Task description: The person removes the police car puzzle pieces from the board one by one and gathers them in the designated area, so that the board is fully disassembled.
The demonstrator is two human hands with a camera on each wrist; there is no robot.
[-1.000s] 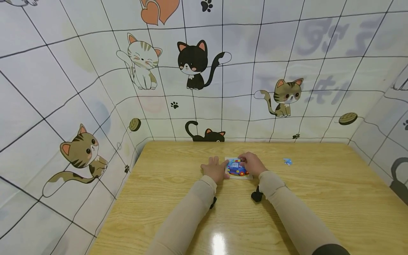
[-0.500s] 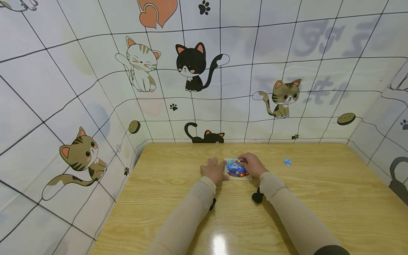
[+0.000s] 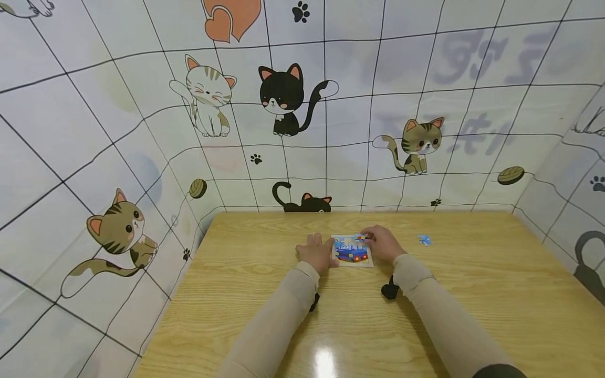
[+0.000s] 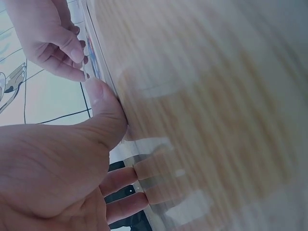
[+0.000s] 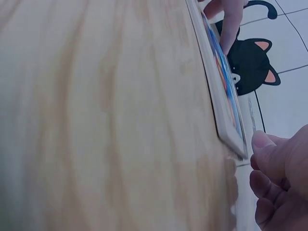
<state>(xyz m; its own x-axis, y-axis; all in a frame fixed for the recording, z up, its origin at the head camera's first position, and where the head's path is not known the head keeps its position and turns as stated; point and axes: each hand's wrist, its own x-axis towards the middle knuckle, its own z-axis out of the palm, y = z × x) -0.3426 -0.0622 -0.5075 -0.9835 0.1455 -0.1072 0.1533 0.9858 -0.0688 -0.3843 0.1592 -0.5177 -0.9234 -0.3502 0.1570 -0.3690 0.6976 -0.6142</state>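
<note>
A jigsaw puzzle [image 3: 351, 253] with a blue cartoon vehicle lies in a pale-framed tray near the table's far side. At its left edge my left hand [image 3: 315, 254] rests with fingers spread on the table, and its thumb [image 4: 100, 91] presses against the tray frame. My right hand [image 3: 385, 243] pinches a small puzzle piece [image 3: 361, 238] over the tray's upper right part. The thin edge of that piece shows at the thumb tip in the right wrist view. A pale bare patch of tray shows along the puzzle's top.
A loose blue puzzle piece [image 3: 424, 240] lies on the wooden table [image 3: 359, 325] to the right of my right hand. Behind the table's far edge hangs a white cloth wall [image 3: 350, 173] printed with cats and grid lines.
My right hand has shifted right with the pinched piece, uncovering more of the picture. My left hand keeps its place at the tray's left edge.
</note>
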